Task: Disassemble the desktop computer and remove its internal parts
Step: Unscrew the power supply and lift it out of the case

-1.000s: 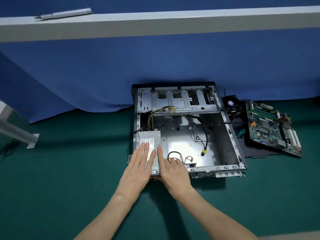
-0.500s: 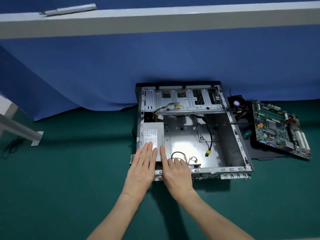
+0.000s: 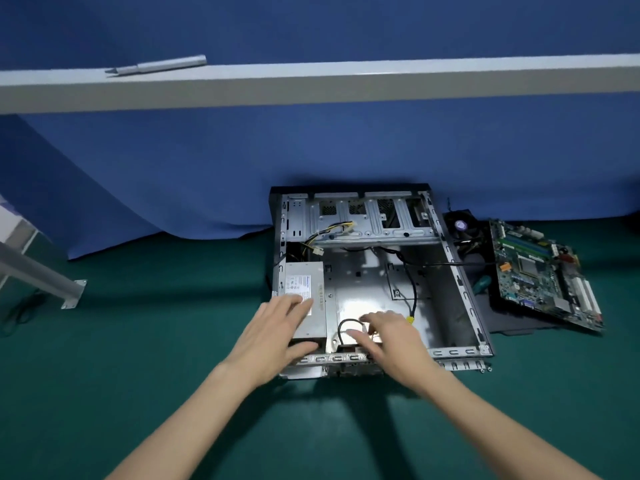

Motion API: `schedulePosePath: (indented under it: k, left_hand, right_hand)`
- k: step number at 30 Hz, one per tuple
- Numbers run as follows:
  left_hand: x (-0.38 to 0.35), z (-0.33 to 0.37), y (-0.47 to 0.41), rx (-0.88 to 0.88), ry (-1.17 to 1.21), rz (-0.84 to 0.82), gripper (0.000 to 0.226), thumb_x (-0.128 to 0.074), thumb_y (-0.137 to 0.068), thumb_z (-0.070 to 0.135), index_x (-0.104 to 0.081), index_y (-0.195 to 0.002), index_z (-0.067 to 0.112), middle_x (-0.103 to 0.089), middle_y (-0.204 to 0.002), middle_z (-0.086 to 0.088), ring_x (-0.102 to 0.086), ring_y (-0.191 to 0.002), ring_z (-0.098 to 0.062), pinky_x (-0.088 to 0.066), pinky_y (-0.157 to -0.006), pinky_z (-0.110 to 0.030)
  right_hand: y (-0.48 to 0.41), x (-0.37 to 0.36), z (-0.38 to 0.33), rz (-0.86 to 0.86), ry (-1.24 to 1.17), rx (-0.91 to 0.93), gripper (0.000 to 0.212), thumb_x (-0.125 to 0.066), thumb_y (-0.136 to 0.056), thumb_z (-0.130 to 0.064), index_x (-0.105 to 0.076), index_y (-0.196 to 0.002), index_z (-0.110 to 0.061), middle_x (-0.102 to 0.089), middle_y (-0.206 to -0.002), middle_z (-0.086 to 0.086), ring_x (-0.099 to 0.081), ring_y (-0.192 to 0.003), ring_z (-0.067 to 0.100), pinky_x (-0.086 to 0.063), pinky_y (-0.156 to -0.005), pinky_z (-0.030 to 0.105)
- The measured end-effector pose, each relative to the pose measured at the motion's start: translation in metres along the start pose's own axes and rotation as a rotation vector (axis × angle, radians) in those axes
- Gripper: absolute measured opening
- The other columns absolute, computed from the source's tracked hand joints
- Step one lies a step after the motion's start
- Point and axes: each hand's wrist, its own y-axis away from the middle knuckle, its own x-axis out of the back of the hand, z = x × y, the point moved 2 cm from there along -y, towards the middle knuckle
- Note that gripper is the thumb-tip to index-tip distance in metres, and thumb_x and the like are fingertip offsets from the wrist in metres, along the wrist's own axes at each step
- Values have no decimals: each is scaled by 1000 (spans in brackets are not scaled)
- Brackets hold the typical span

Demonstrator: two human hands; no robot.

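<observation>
in the open computer case (image 3: 464,299) on the table (image 3: 138,375), the left hand (image 3: 280,327) has its grip round the near end of the power supply (image 3: 304,282) by the left wall, while the grip of the blurred right hand (image 3: 391,336) cannot be told.

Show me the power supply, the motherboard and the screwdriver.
power supply (image 3: 303,282), head view, labelled top face
motherboard (image 3: 540,271), head view, middle of board
screwdriver (image 3: 482,284), head view, green handle

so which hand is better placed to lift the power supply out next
Probably left: the left hand grips the power supply at its near end. The right hand is beside it, over the looped black cable.
</observation>
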Motion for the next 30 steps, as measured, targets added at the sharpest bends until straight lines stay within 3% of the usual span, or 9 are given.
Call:
schedulePosePath:
  k: [2,4,6,9,11,15,19,23,30]
  left_hand:
    - [8,1,-19,17,36,-12,91,-69,-79,42,-12,-148,28,-18,-145,2,-25,-125,-19,-26,-108,-28]
    - [11,2,-39,68,41,-104,116,-81,-66,29,0,-149,30,-1,-150,3,-12,-135,-25,-20,-113,-34]
    - [12,1,-57,100,-16,-216,130,-87,-58,28,7,-148,33,14,-153,-2,8,-141,-28,-6,-115,-39]
    - [13,1,-79,104,-186,-381,140,-89,-52,36,15,-147,36,28,-151,-16,33,-136,-35,17,-109,-47]
    - [12,2,-88,92,-253,-439,141,-89,-48,43,10,-147,35,20,-151,-24,28,-136,-40,17,-109,-51]
    - [13,4,-94,43,-343,-430,135,-86,-42,56,-5,-146,26,-2,-148,-26,12,-136,-45,12,-111,-51]
    - [15,4,-95,47,-301,-411,131,-85,-41,58,-10,-142,26,-8,-142,-24,7,-134,-46,6,-112,-51]
    - [17,4,-93,34,-290,-372,130,-85,-39,57,-11,-141,25,-12,-137,-21,2,-133,-45,3,-113,-52]
    - [15,-1,-93,22,-240,-344,130,-84,-34,59,-14,-139,27,-16,-127,-14,-6,-127,-40,-6,-113,-51]
  right_hand:
    - [-2,11,23,2,2,-122,51,-33,-95,-57,-63,-85,-17,-65,-74,1,-58,-78,23,-42,-70,34]
    - [-5,16,41,-46,16,-238,48,-35,-99,-50,-46,-61,-21,-50,-53,-4,-52,-59,23,-37,-56,32]
    - [-7,14,46,-61,43,-265,49,-36,-100,-43,-39,-56,-21,-46,-51,-4,-49,-54,23,-35,-54,30]
    - [-9,9,43,-35,118,-244,44,-35,-99,-37,-49,-62,-17,-58,-63,4,-57,-63,29,-35,-59,31]
    - [-10,9,44,-30,123,-248,41,-34,-97,-35,-54,-66,-16,-59,-66,6,-59,-68,31,-34,-62,32]
    - [-10,10,45,-63,115,-257,45,-33,-97,-33,-56,-64,-14,-49,-56,0,-51,-57,26,-33,-60,31]
    - [-9,9,45,-71,80,-277,45,-33,-97,-33,-52,-60,-13,-45,-55,0,-49,-57,28,-39,-57,33]
    - [-9,8,47,-83,66,-281,47,-34,-96,-33,-38,-53,-15,-39,-51,-3,-44,-55,27,-35,-56,32]
    - [-8,7,47,-91,79,-270,47,-34,-96,-32,-37,-52,-15,-40,-51,-4,-45,-55,25,-34,-58,31]
